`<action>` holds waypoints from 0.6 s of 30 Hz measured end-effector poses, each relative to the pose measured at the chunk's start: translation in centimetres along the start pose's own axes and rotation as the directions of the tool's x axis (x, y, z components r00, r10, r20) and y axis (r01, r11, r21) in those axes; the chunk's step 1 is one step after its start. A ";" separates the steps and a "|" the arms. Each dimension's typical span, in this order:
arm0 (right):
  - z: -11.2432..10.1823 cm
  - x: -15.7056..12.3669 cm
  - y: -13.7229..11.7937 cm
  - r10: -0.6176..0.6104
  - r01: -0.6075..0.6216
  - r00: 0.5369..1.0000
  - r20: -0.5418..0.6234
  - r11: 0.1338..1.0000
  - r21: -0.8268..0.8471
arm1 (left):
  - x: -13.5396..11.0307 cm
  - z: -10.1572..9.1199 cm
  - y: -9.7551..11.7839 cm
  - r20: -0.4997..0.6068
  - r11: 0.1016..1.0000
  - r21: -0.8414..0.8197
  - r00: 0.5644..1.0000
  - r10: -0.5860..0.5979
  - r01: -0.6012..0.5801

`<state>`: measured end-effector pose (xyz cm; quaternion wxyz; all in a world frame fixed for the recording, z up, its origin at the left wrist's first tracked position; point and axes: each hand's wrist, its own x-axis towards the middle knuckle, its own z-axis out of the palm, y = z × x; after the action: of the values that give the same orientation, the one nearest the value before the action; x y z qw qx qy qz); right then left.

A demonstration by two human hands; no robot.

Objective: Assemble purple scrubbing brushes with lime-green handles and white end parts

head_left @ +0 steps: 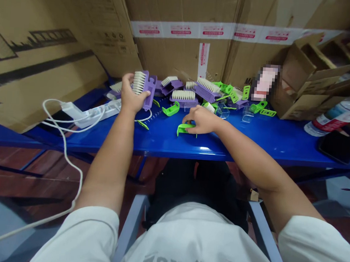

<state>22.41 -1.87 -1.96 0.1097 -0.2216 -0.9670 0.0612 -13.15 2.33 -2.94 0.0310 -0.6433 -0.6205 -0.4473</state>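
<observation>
My left hand [131,98] is closed around a purple brush with white bristles [149,90], raised above the back left of the blue table. The bristles face left and the brush stands on end. Lower and to the right, my right hand [204,120] has its fingers on a bright green plastic bracket [181,129] near the table's front edge. Another green bracket [171,108] lies between the hands. Behind them is a pile of purple brushes [183,96] mixed with green plastic pieces [233,96].
A white power strip [100,112] with cables lies left on the blue table [162,144]. Clear plastic pieces [248,114] rest right of the pile. Cardboard boxes [183,8] wall the back. A bottle [338,114] and a black phone [337,146] are at right.
</observation>
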 end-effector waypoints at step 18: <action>-0.1 -0.5 0.7 0.121 -0.055 0.930 -0.348 0.980 0.193 | 0.1 0.7 -0.7 -0.103 0.988 0.008 0.983 0.153 -0.152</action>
<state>23.15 -1.50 -2.12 0.3009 -0.2613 -0.9103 0.1120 -13.34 3.01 -3.63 0.0975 -0.6649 -0.5671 -0.4763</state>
